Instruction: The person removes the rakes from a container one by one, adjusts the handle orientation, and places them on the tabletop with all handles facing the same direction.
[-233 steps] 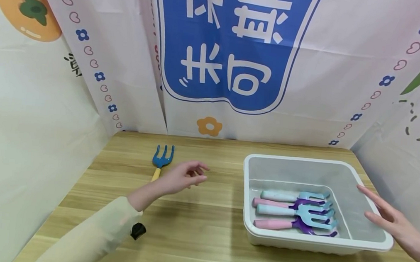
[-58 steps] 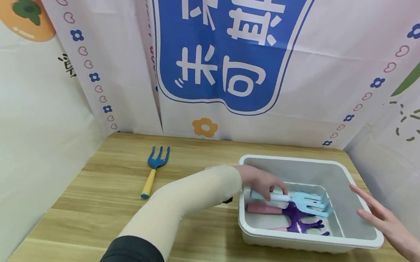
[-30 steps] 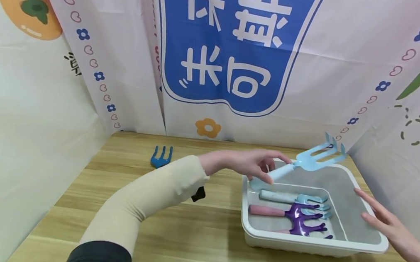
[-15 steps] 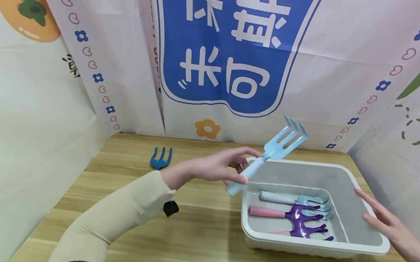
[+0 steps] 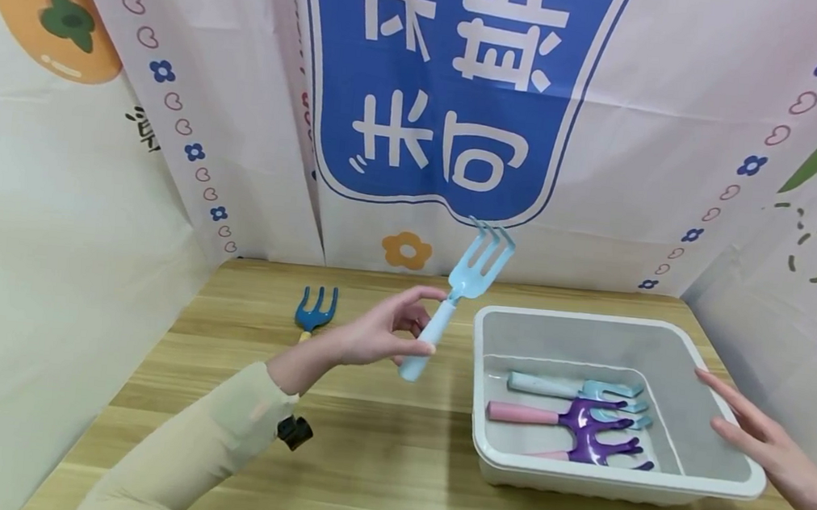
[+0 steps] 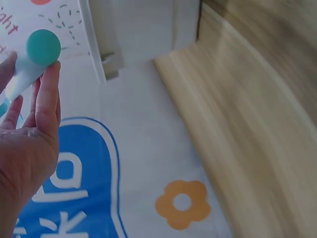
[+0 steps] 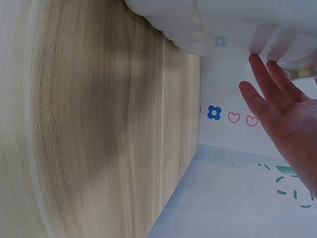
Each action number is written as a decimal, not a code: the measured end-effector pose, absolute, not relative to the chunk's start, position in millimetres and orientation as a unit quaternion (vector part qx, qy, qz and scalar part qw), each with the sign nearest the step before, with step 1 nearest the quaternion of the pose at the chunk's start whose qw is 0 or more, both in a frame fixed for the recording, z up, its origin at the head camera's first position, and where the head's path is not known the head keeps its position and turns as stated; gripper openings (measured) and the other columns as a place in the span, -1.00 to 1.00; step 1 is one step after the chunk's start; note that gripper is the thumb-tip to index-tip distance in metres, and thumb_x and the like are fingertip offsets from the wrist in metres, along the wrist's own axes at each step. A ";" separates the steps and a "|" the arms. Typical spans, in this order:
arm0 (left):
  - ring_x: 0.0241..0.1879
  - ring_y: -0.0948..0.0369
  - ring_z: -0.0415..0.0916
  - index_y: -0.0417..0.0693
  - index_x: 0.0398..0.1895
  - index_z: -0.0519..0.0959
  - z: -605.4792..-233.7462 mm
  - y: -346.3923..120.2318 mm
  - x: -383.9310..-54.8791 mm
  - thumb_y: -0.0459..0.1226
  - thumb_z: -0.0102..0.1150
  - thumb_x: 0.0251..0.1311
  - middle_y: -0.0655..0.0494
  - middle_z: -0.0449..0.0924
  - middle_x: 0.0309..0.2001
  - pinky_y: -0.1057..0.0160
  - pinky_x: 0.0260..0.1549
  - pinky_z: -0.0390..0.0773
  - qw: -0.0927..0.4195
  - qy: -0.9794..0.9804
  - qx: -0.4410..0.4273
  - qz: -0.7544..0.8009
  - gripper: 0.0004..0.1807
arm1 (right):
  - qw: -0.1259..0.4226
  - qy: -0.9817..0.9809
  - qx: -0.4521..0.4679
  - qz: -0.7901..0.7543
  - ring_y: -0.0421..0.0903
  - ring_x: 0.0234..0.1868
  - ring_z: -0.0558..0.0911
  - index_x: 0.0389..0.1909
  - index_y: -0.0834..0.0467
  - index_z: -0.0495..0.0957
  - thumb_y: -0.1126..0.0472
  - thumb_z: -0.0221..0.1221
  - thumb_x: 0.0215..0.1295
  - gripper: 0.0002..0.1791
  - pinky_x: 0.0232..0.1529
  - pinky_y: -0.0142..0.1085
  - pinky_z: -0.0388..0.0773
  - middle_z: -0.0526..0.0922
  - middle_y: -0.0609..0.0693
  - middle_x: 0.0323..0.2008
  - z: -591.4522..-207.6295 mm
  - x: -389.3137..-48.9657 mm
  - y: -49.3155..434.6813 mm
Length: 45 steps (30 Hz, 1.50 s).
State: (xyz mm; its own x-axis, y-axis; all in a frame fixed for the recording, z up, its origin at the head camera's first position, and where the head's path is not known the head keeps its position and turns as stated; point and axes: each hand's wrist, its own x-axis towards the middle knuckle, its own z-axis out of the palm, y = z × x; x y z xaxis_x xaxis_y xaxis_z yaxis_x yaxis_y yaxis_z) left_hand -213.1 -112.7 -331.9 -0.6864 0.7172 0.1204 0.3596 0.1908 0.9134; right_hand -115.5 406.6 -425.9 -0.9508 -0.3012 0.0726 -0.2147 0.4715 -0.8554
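White printed fabric backdrop [image 5: 600, 231] on the far side and both flanks, a blue panel [image 5: 445, 88] with white characters at centre; pale wood-grain tabletop [image 5: 374, 479] in front.

Head view: left hand [image 5: 380, 332], in a cream sleeve [image 5: 206, 436], is raised over the tabletop, pinching the handle of a light-blue three-pronged hand fork [image 5: 437, 324] between thumb and fingers. Fork tilted, prongs up and to the right, left of the white rectangular plastic tub [image 5: 623, 474]. Far left, a blue-headed fork with yellow handle [image 5: 315, 317] lies prongs to the far side, partly hidden by the forearm. Inside the tub: a second light-blue fork [image 5: 546, 386] farthest, partly under a purple-headed fork with pink handle [image 5: 524, 414]; another purple-and-pink fork [image 5: 599, 450] nearest, its handle partly hidden by the near rim. Right hand [image 5: 774, 449] at the tub's right rim, fingers extended, spread.

Left wrist view: thumb and fingertips grip the pale handle near its round teal end [image 6: 43, 47].

Right wrist view: fingers straight, slightly apart; two fingertips appear to touch the tub's outer wall.
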 end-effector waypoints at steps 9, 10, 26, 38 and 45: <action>-0.23 0.03 0.51 -0.14 0.37 0.20 -360.6 -137.9 -205.9 -0.43 0.26 0.21 -0.14 0.54 -0.22 0.13 -0.48 0.63 0.130 0.771 0.286 0.554 -0.32 | 0.038 0.853 -0.161 -0.496 -0.65 0.25 -0.06 0.56 -0.05 -0.16 0.37 -0.24 0.54 -0.33 -0.01 -0.73 0.00 -0.07 -0.49 0.41 -426.5 -115.6 407.4; -0.22 0.02 0.51 -0.13 0.37 0.21 -363.4 -140.2 -204.8 -0.43 0.27 0.20 -0.15 0.53 -0.22 0.12 -0.51 0.63 0.127 0.774 0.276 0.555 -0.31 | 0.037 0.854 -0.160 -0.494 -0.65 0.25 -0.06 0.56 -0.05 -0.16 0.37 -0.24 0.54 -0.33 -0.01 -0.73 0.02 -0.07 -0.50 0.41 -426.6 -115.6 407.2; -0.22 0.04 0.54 -0.10 0.39 0.20 -409.5 -174.4 -210.9 -0.43 0.30 0.18 -0.14 0.57 -0.21 0.05 -0.53 0.66 0.105 0.807 0.150 0.561 -0.27 | 0.049 0.863 -0.147 -0.480 -0.69 0.14 0.12 0.56 -0.09 -0.16 0.35 -0.21 0.54 -0.32 -0.17 -0.59 0.35 -0.07 -0.53 0.36 -427.7 -116.3 409.3; -0.41 0.10 0.57 -0.16 0.37 0.22 -451.5 -207.1 -223.8 -0.48 0.29 0.15 -0.11 0.56 -0.33 -0.01 -0.61 0.64 0.087 0.827 0.062 0.551 -0.28 | 0.043 0.858 -0.156 -0.488 -0.67 0.19 0.09 0.56 -0.05 -0.15 0.37 -0.22 0.54 -0.33 -0.07 -0.59 0.31 -0.05 -0.52 0.37 -428.0 -115.9 407.9; -0.37 0.06 0.57 -0.18 0.33 0.24 -464.1 -215.7 -227.9 -0.51 0.28 0.14 -0.15 0.58 -0.31 0.02 -0.59 0.65 0.098 0.842 0.024 0.530 -0.31 | 0.050 0.856 -0.154 -0.491 -0.66 0.12 0.18 0.56 -0.06 -0.15 0.37 -0.21 0.53 -0.32 -0.17 -0.53 0.43 -0.05 -0.52 0.35 -427.6 -116.6 408.7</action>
State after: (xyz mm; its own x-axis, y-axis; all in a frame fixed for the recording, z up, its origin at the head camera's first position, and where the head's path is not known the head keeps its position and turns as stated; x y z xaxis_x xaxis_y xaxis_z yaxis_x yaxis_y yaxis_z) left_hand -227.9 -215.7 -464.1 -0.9796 0.1446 -0.1395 -0.0631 0.4377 0.8969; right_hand -116.6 408.7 -427.6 -0.9473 -0.3135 0.0662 -0.2154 0.4698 -0.8561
